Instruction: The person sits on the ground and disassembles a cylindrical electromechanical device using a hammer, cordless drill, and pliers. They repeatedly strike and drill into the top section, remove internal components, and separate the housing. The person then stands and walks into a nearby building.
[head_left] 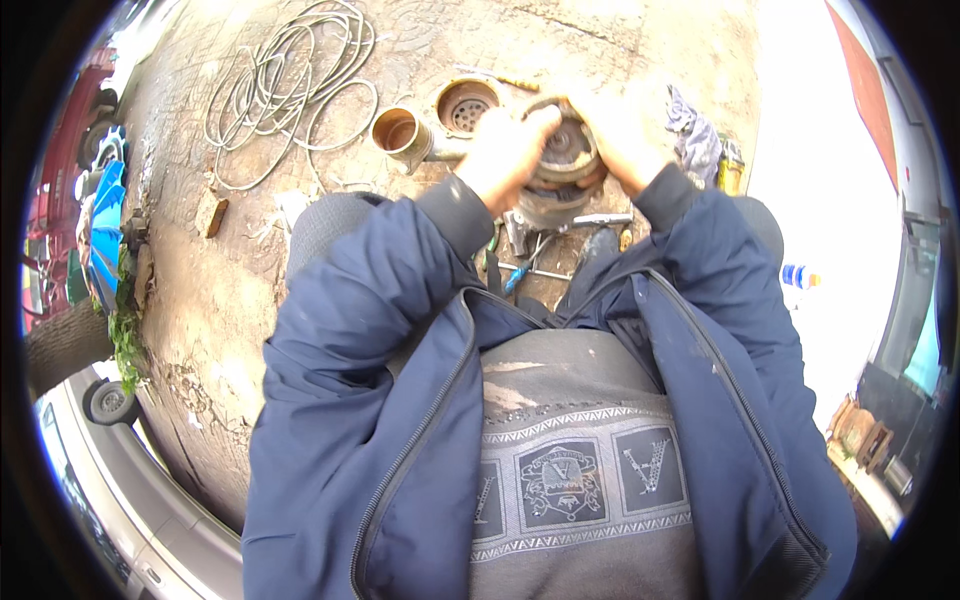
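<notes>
Between my two hands is a dark, greasy round metal part, with a ringed face turned toward me. My left hand closes on its left side, thumb along the top edge. On the opposite side my right hand wraps it, the fingers partly hidden and washed out by glare. Just below sits another round metal body; whether it touches the held part I cannot tell. Left of my hands stand a rusty metal cylinder and a round housing with a perforated bottom.
Hand tools, one a blue-handled screwdriver, lie between my feet. A coiled hose or cable spreads at far left, near a brick piece. A grey rag and a yellow can are at right. A parked car stands lower left.
</notes>
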